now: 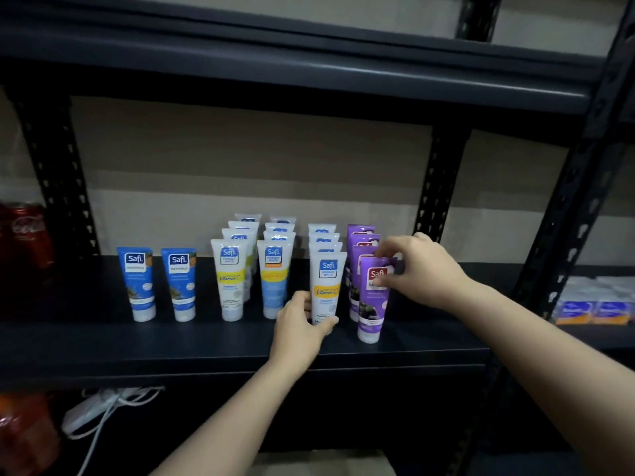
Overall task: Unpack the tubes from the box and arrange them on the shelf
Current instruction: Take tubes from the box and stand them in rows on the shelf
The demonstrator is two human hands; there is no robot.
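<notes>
A dark metal shelf (103,341) fills the view, its board running from nine to three o'clock under a second board at twelve. On it, tubes stand cap-down in files running back toward the wall. From nine o'clock toward centre: two blue tubes (137,283) standing singly, a file fronted by a white-and-yellow tube (231,280), then a file fronted by a yellow-and-blue tube (274,280). Just right of centre stand a white file and a purple file side by side.

The left hand (302,326) comes up from six o'clock and grips the front white tube (326,290) near its cap — thumb on the left side, fingers wrapped round the right. The right hand (417,269), reaching in from four o'clock, pinches the crimped top of the front purple tube (372,300), which leans slightly and stands on the board.

At nine o'clock sit red cans (25,231); at three o'clock, on the neighbouring shelf, small packets (591,309). A white cable (99,417) lies at seven o'clock — below the board.
</notes>
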